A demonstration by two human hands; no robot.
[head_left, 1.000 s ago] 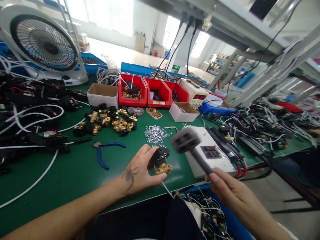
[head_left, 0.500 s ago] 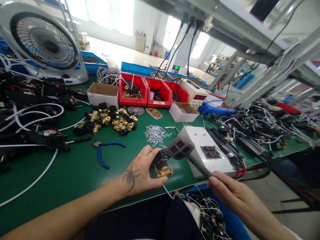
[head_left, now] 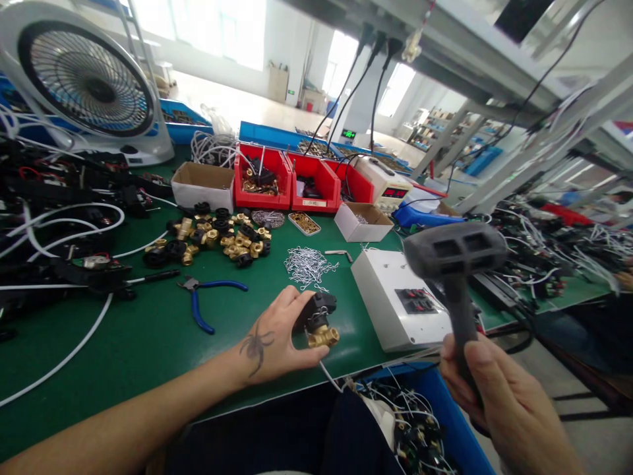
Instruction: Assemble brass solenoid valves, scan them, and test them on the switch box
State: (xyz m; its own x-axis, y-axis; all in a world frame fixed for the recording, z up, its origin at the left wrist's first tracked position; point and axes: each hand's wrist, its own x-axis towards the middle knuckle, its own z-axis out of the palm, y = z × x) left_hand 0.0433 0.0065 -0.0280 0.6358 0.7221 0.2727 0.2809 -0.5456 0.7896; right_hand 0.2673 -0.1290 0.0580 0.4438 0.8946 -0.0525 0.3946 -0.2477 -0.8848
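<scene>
Pliers (head_left: 208, 300) and clips (head_left: 309, 265) lie beyond left grip (head_left: 277, 336) holding valve (head_left: 319, 320); right grip (head_left: 499, 396) clasps mallet (head_left: 455, 254) beside white box (head_left: 395, 297).

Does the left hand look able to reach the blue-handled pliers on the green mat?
Probably yes: only bare green mat lies between the left hand and the blue-handled pliers, but that hand now grips a black-and-brass valve.

left hand (head_left: 277, 340): low, fingers curled | right hand (head_left: 494, 396): upright, fisted
</scene>
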